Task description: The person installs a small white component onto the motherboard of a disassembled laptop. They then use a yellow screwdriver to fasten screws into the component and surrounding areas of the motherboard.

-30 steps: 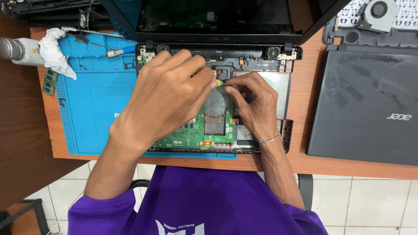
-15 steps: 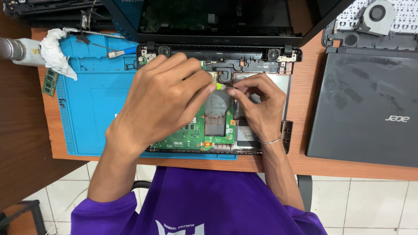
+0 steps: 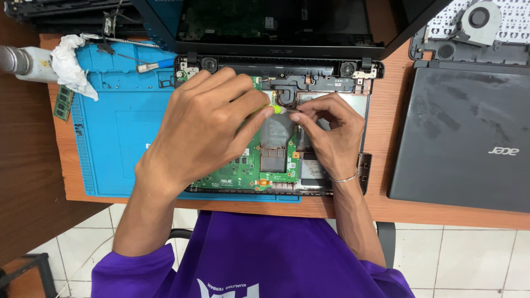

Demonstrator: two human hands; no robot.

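Left hand (image 3: 207, 129) and right hand (image 3: 331, 138) pinch a small green-tipped tool (image 3: 277, 110) between them, above the green motherboard (image 3: 265, 160)

Wooden desk (image 3: 386, 212), orange-brown top, runs L to R under & around the hands. Darker brown wood panel (image 3: 27, 182) well L of the hands. Below the hands, past the desk's near edge: white tiled floor (image 3: 469, 259) w/ dark grout lines. Black metal frame bit (image 3: 25, 273) on the floor, far lower L. Light even & bright, no hard shadows. No walls or windows in view.
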